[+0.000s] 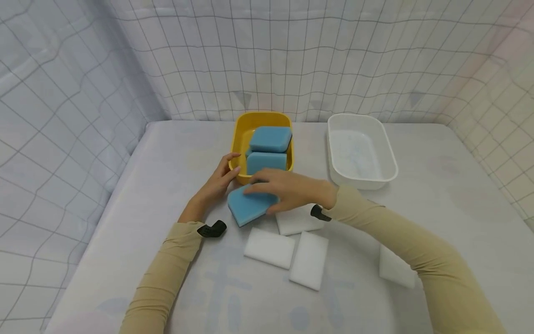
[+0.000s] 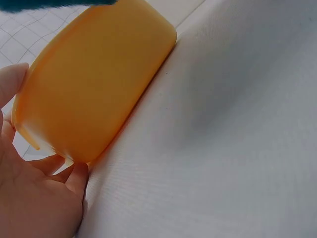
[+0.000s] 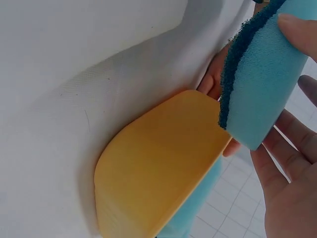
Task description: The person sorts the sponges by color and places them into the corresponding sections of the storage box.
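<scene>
My right hand (image 1: 292, 189) holds a blue sponge (image 1: 247, 206) just in front of the yellow tub (image 1: 241, 132), in the head view. A dark scouring layer on that sponge (image 3: 267, 79) shows in the right wrist view, with the thumb on one side and the fingers on the other. At the tub's near left corner, my left hand (image 1: 213, 186) grips the wall; the left wrist view shows its fingers low against the tub (image 2: 99, 84). Inside the tub lie blue sponges, one (image 1: 271, 138) behind another (image 1: 267, 163), and part of one more is hidden beneath.
To the right stands a white tub (image 1: 363, 184) with nothing seen in it. White foam blocks lie on the table nearer the body: one (image 1: 269, 248), another (image 1: 309, 260), one partly under the right hand (image 1: 299, 222), and one beside the right sleeve (image 1: 396, 268). A grid-patterned curtain (image 1: 283, 60) hangs behind.
</scene>
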A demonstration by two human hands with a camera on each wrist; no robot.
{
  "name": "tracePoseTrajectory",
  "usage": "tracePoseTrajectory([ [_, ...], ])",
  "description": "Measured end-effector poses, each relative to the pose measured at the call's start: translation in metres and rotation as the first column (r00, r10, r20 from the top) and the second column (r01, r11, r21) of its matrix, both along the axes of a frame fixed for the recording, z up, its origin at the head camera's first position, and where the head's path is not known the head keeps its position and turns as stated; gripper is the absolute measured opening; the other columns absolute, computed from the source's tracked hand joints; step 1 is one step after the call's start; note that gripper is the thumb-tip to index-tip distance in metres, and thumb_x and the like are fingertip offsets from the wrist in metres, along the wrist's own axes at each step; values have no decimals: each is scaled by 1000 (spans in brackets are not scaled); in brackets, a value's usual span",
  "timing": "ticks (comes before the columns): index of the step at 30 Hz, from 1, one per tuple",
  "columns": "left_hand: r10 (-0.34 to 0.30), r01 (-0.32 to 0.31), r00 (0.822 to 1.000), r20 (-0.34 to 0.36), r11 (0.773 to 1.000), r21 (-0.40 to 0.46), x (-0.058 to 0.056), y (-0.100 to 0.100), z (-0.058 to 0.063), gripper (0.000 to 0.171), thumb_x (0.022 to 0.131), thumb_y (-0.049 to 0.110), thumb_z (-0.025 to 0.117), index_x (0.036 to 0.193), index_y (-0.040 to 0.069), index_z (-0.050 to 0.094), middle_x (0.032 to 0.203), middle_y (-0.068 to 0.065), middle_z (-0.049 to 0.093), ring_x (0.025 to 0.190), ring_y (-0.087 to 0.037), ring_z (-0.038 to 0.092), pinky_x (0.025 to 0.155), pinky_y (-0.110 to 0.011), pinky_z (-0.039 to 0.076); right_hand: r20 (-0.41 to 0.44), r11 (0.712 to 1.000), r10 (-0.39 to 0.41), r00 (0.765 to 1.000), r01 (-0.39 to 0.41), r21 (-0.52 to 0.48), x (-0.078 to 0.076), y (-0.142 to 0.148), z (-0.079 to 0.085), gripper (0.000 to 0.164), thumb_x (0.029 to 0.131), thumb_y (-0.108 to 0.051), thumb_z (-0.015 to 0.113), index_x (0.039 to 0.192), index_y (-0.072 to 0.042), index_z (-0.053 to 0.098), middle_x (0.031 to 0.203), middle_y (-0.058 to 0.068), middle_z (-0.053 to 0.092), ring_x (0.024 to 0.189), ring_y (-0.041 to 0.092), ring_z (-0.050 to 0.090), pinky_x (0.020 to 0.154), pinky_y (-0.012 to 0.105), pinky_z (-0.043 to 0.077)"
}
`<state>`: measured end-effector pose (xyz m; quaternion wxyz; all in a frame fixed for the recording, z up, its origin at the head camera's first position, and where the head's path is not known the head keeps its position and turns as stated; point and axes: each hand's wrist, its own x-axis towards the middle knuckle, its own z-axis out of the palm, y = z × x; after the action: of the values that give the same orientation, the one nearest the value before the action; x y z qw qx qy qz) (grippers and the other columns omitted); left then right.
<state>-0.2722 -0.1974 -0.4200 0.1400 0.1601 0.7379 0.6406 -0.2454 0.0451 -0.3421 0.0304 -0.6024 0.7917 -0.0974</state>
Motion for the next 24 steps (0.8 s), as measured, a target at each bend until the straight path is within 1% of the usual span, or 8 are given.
tracePoseTrajectory([
  [3, 11, -11, 1000, 12, 1000, -10, 0, 0, 0, 48, 102, 23, 36, 144, 15, 15, 148, -16, 17, 128, -29, 31, 113, -47, 23, -11, 1000, -2, 1000, 1, -26, -3, 2, 5, 62, 82, -30, 71, 137, -18, 46, 135, 9, 48, 123, 21, 46, 106, 34, 39],
  [6, 25, -25, 999, 23, 1000, -18, -1, 0, -1, 47, 102, 24, 37, 144, 18, 15, 148, -14, 16, 126, -27, 29, 111, -46, 23, -38, 998, -24, 999, 22, -61, -7, 5, 12, 60, 81, -28, 72, 135, -17, 49, 131, 9, 50, 121, 22, 48, 105, 35, 41],
  [10, 27, -27, 999, 28, 1000, 4, 0, 1, -1, 45, 102, 20, 37, 142, 19, 16, 150, -11, 12, 133, -26, 21, 114, -47, 17, -50, 990, -86, 995, 80, -113, -18, 13, 20, 58, 79, -25, 74, 132, -15, 51, 129, 11, 52, 120, 24, 48, 104, 38, 41],
  [15, 24, -25, 999, 23, 999, 22, 1, 1, -1, 45, 101, 17, 37, 141, 17, 17, 153, -9, 8, 140, -25, 12, 116, -48, 10, -48, 976, -165, 985, 156, -153, -35, 21, 24, 57, 78, -24, 75, 130, -12, 54, 128, 14, 53, 120, 27, 49, 105, 40, 41],
  [17, 31, -32, 999, 22, 999, 17, 1, 2, -1, 45, 101, 18, 37, 142, 16, 17, 153, -10, 9, 139, -25, 13, 116, -48, 10, -56, 970, -195, 979, 184, -158, -40, 24, 26, 57, 78, -24, 75, 129, -11, 54, 128, 15, 54, 119, 28, 49, 104, 42, 41],
  [19, 35, -36, 999, 22, 999, 19, 1, 2, -1, 45, 102, 19, 37, 142, 16, 17, 152, -12, 11, 138, -25, 16, 116, -47, 11, -61, 965, -224, 973, 212, -156, -45, 28, 28, 57, 78, -23, 74, 130, -10, 54, 127, 17, 54, 119, 30, 50, 104, 43, 41],
  [24, 32, -32, 999, 13, 999, 19, 1, 2, -1, 46, 102, 19, 36, 142, 14, 15, 151, -14, 11, 136, -25, 18, 117, -47, 11, -61, 944, -313, 948, 304, -125, -56, 34, 29, 56, 80, -24, 73, 130, -10, 53, 128, 19, 53, 116, 32, 50, 101, 44, 42],
])
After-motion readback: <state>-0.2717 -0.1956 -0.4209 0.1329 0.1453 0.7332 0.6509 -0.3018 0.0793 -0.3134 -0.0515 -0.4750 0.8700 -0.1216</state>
